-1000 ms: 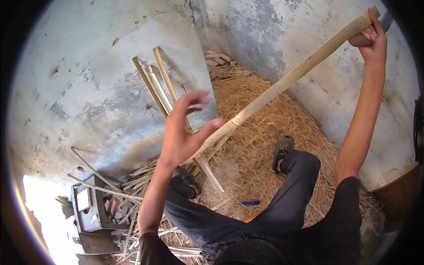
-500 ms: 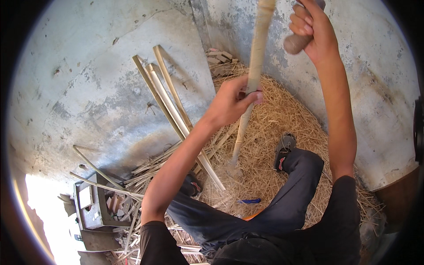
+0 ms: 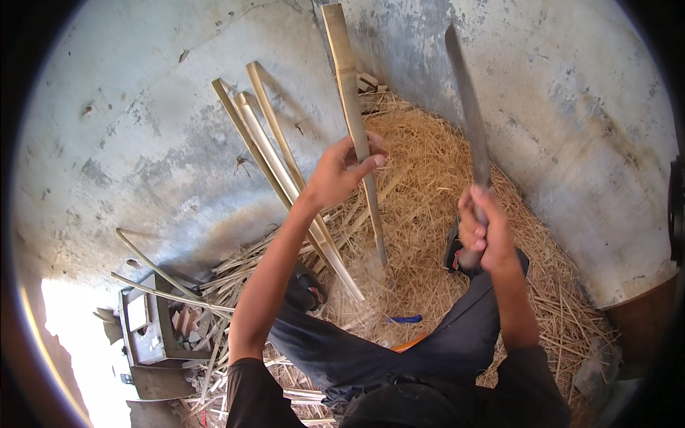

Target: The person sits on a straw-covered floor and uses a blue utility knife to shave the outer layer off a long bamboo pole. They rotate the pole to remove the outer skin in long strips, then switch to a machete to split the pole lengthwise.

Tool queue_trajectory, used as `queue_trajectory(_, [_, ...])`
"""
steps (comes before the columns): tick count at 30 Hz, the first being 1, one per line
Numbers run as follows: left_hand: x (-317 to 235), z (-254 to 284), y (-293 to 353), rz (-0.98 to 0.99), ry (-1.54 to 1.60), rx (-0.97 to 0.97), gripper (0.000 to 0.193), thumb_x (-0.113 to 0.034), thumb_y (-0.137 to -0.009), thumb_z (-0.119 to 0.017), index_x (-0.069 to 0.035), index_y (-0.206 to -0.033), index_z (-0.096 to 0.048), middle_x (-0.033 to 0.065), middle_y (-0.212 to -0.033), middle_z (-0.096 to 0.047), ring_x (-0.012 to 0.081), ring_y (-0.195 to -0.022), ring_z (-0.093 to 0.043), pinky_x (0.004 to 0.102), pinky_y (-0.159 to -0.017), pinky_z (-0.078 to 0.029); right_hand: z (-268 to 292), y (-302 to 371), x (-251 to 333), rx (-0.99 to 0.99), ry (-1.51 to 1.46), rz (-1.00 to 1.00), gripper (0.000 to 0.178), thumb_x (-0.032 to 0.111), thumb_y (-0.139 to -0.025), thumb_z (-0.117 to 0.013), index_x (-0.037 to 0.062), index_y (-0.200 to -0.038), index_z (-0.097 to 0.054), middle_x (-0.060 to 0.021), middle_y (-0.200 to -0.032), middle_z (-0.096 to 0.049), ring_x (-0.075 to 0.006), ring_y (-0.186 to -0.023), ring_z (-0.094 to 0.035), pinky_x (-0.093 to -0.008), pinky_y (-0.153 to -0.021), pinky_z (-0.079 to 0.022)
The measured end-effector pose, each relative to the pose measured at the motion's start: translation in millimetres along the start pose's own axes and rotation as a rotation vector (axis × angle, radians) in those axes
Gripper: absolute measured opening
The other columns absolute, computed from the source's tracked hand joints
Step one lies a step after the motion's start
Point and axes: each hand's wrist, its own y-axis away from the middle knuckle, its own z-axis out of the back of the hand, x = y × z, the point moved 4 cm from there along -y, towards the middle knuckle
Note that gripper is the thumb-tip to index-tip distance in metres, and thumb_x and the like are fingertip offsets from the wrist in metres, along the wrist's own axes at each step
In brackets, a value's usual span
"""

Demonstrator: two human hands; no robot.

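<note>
My left hand is closed round a split bamboo strip near its middle. The strip stands nearly upright, its top leaning a little left and its lower end down in the shavings. To the right, over my knee, my right hand grips the handle of a long machete, its dark blade pointing up and slightly left, apart from the strip. Several other split bamboo pieces lean against the wall left of my left hand.
Straw-like bamboo shavings cover the floor. Two worn walls meet in the corner, where broken bricks lie. A blue object rests between my legs. On the left sits a grey box holding rubble, with loose strips beside it.
My right hand has come down from the top right with the machete, whose blade now shows. The bamboo strip's top has swung left, and my left hand has shifted slightly left with it.
</note>
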Motion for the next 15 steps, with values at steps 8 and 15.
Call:
queue_trajectory(8, [-27, 17, -33, -0.085, 0.283, -0.104, 0.043, -0.049, -0.110, -0.051, -0.008, -0.118, -0.060, 0.0021, -0.083, -0.063, 0.0162, -0.080, -0.062, 0.0309, -0.077, -0.051, 10, 27, -182, -0.126, -0.237, -0.377, 0.052, 0.060, -0.105, -0.052, 0.0085, -0.095, -0.057, 0.0051, -0.053, -0.037, -0.0067, -0.038, -0.032, -0.0237, -0.037, -0.027])
queue_trajectory(15, [-20, 12, -27, -0.053, 0.558, -0.133, 0.060, -0.066, -0.106, -0.044, -0.017, -0.073, -0.033, -0.0057, -0.063, -0.024, 0.0096, -0.053, -0.023, 0.0283, -0.051, -0.024, -7, 15, -230, -0.042, 0.005, -0.449, 0.059, 0.065, -0.107, -0.042, 0.0083, -0.095, -0.055, 0.0056, -0.052, -0.036, -0.0062, -0.038, -0.034, -0.0232, -0.038, -0.029])
